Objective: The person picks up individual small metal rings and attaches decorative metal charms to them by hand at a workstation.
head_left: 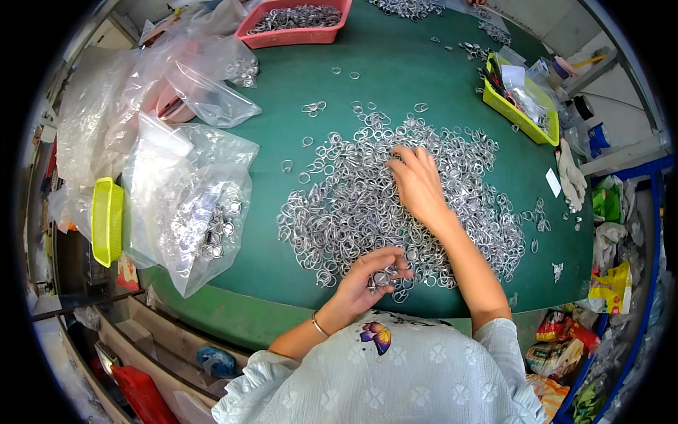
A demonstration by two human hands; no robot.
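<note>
A wide heap of silver metal rings [353,212] spreads over the green tabletop in front of me. My left hand [360,281] is at the heap's near edge, palm up, with its fingers curled around several rings [382,278], some with a round flat face. A bracelet circles that wrist. My right hand [418,185] reaches over the far middle of the heap. Its thumb and fingers are bent down and apart, with the tips touching the rings; nothing shows between them.
Clear plastic bags [194,212] of metal parts lie at left, beside a narrow yellow-green tray [106,222]. A red basket [296,35] full of rings stands at the back. At right are a yellow-green basket [522,116] of tools and packets, and a glove [571,175].
</note>
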